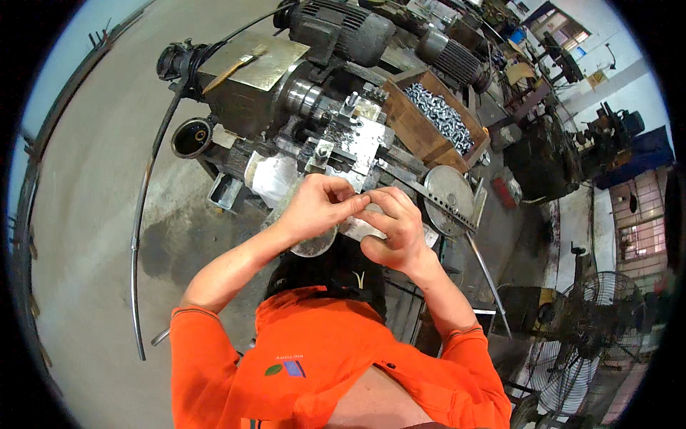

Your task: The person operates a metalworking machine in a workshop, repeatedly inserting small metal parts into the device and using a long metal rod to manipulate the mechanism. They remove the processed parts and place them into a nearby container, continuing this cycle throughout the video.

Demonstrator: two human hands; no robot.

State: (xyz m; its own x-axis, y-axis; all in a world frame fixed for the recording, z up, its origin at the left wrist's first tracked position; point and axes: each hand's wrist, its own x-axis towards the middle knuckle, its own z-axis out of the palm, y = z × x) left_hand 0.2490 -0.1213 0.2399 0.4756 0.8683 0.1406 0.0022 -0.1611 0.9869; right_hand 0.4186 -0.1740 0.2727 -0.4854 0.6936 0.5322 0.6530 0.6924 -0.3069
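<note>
My left hand [319, 209] and my right hand [395, 227] meet in front of a small machine. The left thumb and forefinger are pinched, and the right fingertips press against them. Whatever lies between the fingers, if anything, is too small or hidden to make out. Just beyond the hands is the machine's metal slide [366, 146], with a clamping block [323, 150] bolted on it. Farther back a shiny round spindle [306, 99] sticks out of the machine's housing [246, 100].
A wooden box [413, 123] of small shiny metal parts [437, 114] stands beyond the slide. A brush [234, 69] lies on the housing's top plate. Right of the hands are a round metal disc [449, 199] and a long lever [489, 282]. An upright hose [146, 189] stands left; a fan [604, 304] is far right.
</note>
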